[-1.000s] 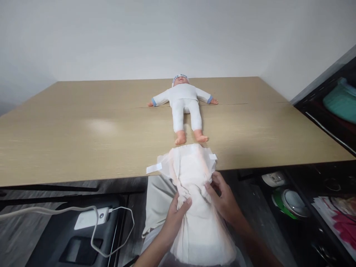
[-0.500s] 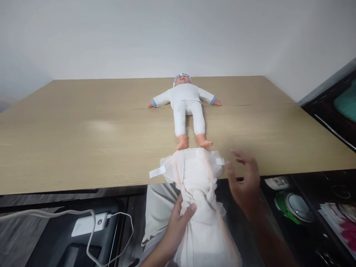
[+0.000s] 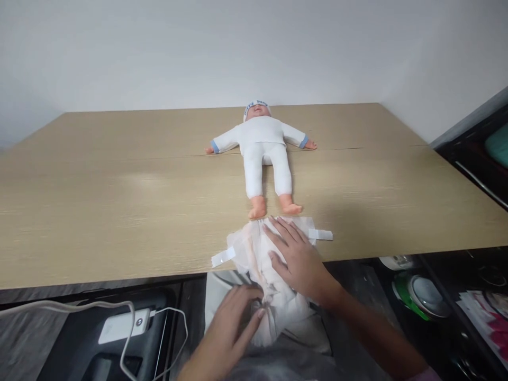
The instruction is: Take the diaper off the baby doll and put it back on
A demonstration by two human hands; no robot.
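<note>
A pale wall (image 3: pixel 222 53) rises at the far side, behind a wide wood-toned table (image 3: pixel 130 211). On the table's far half, right of its middle, a doll (image 3: pixel 264 135) in white clothes lies on its back, arms spread, feet pointing near. A white diaper (image 3: pixel 270 280) lies just near of those feet, its far end on the table and its near part past the near edge, above the person's lap. The right hand (image 3: pixel 296 259) lies over the diaper's far part, fingers spread and gripping nothing. The left hand (image 3: pixel 232 317) pinches the diaper's near left edge between thumb and fingers. Smallest, two tabs (image 3: pixel 320 234) stick out left and right from the far end.
</note>
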